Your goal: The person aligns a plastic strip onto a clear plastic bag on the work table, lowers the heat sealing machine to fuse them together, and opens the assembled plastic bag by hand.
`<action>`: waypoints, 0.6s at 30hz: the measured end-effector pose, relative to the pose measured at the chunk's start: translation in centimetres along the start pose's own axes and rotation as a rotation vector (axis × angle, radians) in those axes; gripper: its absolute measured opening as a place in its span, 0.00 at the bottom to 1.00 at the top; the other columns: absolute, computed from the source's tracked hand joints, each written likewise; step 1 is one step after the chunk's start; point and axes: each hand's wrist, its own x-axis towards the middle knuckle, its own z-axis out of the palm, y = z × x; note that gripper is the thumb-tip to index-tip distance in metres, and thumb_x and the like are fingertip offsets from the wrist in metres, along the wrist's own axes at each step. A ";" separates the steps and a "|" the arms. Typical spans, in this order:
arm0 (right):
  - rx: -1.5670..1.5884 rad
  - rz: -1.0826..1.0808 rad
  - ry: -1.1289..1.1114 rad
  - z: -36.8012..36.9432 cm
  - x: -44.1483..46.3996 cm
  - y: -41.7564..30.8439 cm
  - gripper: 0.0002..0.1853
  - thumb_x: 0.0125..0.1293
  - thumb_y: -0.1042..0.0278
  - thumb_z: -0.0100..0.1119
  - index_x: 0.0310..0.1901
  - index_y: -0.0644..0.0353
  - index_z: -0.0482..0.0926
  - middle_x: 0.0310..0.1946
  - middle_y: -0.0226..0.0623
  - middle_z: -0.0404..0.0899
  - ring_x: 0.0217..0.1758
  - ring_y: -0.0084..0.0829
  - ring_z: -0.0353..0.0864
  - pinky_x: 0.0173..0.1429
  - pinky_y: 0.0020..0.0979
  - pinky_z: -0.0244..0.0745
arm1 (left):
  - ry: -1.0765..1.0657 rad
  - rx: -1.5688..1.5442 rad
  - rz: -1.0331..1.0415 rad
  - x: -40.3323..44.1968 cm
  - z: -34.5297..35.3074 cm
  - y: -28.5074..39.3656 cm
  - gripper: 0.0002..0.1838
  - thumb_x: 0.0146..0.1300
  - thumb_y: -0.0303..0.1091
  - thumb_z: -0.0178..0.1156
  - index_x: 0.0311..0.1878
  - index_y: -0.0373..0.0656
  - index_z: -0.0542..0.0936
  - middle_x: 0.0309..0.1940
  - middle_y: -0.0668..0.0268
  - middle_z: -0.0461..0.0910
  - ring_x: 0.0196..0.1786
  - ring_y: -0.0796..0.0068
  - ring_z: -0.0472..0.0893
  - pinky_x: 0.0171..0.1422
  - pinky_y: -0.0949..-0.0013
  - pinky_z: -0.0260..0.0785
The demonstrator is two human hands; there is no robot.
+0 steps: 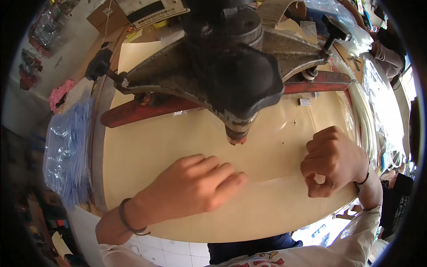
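Observation:
My left hand [202, 184] rests over the tan sheet [262, 200] that covers the table, its fingers curled inward; whatever lies beneath them is hidden. My right hand [327, 162] is at the right side of the same sheet, closed in a loose fist with a small gap between thumb and fingers and nothing visible inside. Between and beyond the hands, a dark metal machine head with a large black knob [249, 80] hangs over the sheet, touched by neither hand. Its reddish tip [236, 139] points down.
A long red bar [147, 113] crosses the table behind the machine tip. Stacked clear plastic bags [71, 147] lie at the left edge. Pale strips [362, 115] and clear plastic [384, 102] are at the right. A box [155, 11] stands at the back. Another person's arm [388, 55] shows at upper right.

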 end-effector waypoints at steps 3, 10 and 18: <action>-0.066 0.033 0.003 -0.1 -0.1 -0.3 0.15 0.50 0.59 0.71 0.18 0.50 0.72 0.14 0.22 0.69 0.18 0.32 0.68 0.22 0.34 0.61 | -0.035 0.254 0.024 0.0 0.7 1.1 0.19 0.62 0.38 0.71 0.54 0.44 0.83 0.39 0.66 0.78 0.41 0.68 0.81 0.43 0.64 0.76; -0.158 0.044 0.074 1.5 1.1 -1.5 0.18 0.61 0.45 0.74 0.33 0.51 0.81 0.22 0.24 0.77 0.25 0.32 0.77 0.27 0.35 0.69 | -0.067 -0.049 -0.040 0.1 2.6 2.7 0.43 0.73 0.62 0.54 0.78 0.35 0.66 0.75 0.47 0.64 0.78 0.50 0.65 0.80 0.45 0.58; -0.091 0.042 0.058 1.5 1.2 -1.2 0.15 0.62 0.52 0.75 0.36 0.52 0.82 0.27 0.27 0.81 0.30 0.33 0.82 0.31 0.36 0.75 | -0.151 -0.081 -0.054 0.0 3.1 2.7 0.49 0.75 0.69 0.46 0.81 0.33 0.58 0.84 0.45 0.50 0.86 0.48 0.51 0.87 0.43 0.42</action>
